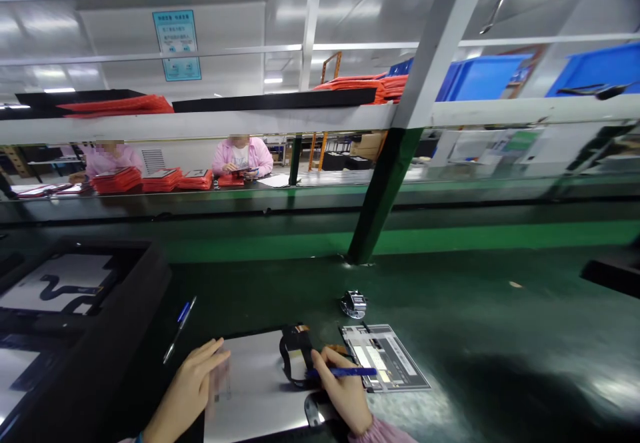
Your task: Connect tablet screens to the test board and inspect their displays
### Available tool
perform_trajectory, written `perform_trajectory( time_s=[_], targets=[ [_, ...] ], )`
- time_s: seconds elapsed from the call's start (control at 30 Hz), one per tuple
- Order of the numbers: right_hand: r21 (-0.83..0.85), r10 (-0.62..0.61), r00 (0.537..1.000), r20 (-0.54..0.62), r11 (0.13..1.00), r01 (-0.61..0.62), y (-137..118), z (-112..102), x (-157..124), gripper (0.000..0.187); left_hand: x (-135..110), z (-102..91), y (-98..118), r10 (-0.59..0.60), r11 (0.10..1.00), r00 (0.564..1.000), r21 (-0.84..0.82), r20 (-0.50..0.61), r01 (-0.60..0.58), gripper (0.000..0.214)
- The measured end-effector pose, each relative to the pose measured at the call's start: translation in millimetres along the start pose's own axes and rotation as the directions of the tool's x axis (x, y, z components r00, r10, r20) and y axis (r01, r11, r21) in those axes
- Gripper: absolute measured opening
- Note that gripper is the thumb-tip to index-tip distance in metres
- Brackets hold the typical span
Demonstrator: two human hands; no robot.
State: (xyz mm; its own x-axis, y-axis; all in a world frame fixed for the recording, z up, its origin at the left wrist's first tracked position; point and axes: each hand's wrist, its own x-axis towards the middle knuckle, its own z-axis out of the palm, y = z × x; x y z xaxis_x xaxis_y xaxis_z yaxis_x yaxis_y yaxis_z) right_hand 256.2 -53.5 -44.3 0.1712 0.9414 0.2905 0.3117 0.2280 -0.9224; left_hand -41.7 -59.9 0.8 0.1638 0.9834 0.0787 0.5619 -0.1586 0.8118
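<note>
A flat silvery panel (260,389) lies on the dark green bench right in front of me, with a black flex ribbon (295,359) looping over its right edge. My left hand (193,389) rests on the panel's left side, fingers stretched flat. My right hand (340,393) is closed round a thin blue tool (350,371), whose tip lies at the ribbon. A small printed board (385,356) lies just right of the panel.
A black tray (125,323) holding similar panels stands at the left. A blue pen (181,326) and a small metal clip (353,303) lie on the bench. A slanted frame post (385,189) rises ahead. Two people in pink sit beyond the conveyor with red stacks (160,179).
</note>
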Motion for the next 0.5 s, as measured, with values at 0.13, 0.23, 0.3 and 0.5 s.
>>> perform_trajectory(
  time_s=[0.13,0.23,0.3,0.5],
  targets=[
    [0.096,-0.041,0.980,-0.196,0.994,0.061,-8,-12,2,0.045,13,30.7,41,-0.171,0.951,0.985,-0.268,-0.036,0.156,0.034],
    [-0.038,-0.253,0.949,-0.187,0.967,0.250,-20,-18,23,0.050,28,69.7,64,-0.209,0.902,0.975,-0.370,0.080,0.223,0.041],
    [-0.127,-0.326,0.945,-0.030,0.939,0.320,-29,-18,41,0.048,33,94.0,73,-0.193,0.904,0.976,-0.369,0.098,0.216,0.036],
    [0.047,-0.315,0.786,0.531,0.938,0.343,-7,-13,60,0.020,17,128.4,76,-0.181,0.943,0.981,-0.273,0.066,0.192,0.016]
  ],
)
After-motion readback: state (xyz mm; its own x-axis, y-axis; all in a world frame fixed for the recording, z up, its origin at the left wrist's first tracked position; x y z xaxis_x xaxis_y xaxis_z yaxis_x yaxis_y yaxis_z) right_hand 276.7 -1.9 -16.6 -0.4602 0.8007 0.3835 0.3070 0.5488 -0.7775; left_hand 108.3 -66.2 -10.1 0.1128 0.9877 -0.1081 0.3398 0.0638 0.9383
